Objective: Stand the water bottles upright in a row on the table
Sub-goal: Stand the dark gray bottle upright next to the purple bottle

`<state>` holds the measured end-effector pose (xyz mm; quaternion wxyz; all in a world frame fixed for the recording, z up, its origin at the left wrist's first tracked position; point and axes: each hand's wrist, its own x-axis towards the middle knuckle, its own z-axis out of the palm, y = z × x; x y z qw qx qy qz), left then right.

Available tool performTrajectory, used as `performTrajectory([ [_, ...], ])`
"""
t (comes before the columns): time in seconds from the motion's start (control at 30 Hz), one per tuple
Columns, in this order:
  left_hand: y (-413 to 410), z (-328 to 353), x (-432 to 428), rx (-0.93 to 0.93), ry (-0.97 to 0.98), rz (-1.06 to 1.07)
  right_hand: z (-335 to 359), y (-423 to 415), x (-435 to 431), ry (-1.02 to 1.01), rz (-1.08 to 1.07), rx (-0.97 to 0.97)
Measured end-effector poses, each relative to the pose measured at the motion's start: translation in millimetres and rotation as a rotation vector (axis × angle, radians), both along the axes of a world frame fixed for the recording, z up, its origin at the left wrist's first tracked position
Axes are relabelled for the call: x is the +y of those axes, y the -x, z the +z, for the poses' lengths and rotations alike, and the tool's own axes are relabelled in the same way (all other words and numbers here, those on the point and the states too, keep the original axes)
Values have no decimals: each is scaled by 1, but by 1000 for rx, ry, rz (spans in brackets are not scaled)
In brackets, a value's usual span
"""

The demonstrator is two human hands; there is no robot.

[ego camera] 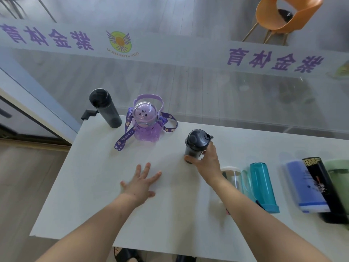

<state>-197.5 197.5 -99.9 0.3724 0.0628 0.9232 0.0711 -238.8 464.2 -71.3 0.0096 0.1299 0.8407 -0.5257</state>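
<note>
A tall dark grey bottle (106,108) stands upright at the table's far left corner. Beside it stands a purple bunny-faced bottle (146,121) with a printed strap trailing on the table. My right hand (206,160) is wrapped around the lower body of a dark grey flip-lid bottle (196,143), which stands upright near the middle of the far edge. My left hand (141,183) rests flat on the white table (94,195) with fingers spread, holding nothing. Several bottles lie on their sides at the right: a clear one (233,176), a teal one (263,186), a blue one (306,186), a black one (324,188) and a pale green one (340,178).
A glass wall with purple lettering runs directly behind the table's far edge. An orange chair (283,16) stands beyond the glass. The table's left edge drops to a wooden floor (22,186). Dark shoes (126,255) show below the near edge.
</note>
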Motion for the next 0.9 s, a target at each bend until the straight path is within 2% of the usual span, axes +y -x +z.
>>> performTrajectory([
  [0.23, 0, -2, -1, 21, 15, -5, -4, 3, 1, 21, -6, -35],
  [0.43, 9, 5, 17, 148, 97, -14, -17, 4, -3, 30, -78, -16],
  [0.67, 42, 9, 61, 49, 43, 68, -31, 22, 0, 46, -107, 28],
  [0.9, 45, 6, 64, 14, 57, 85, -25, 67, -1, 71, -56, 2],
])
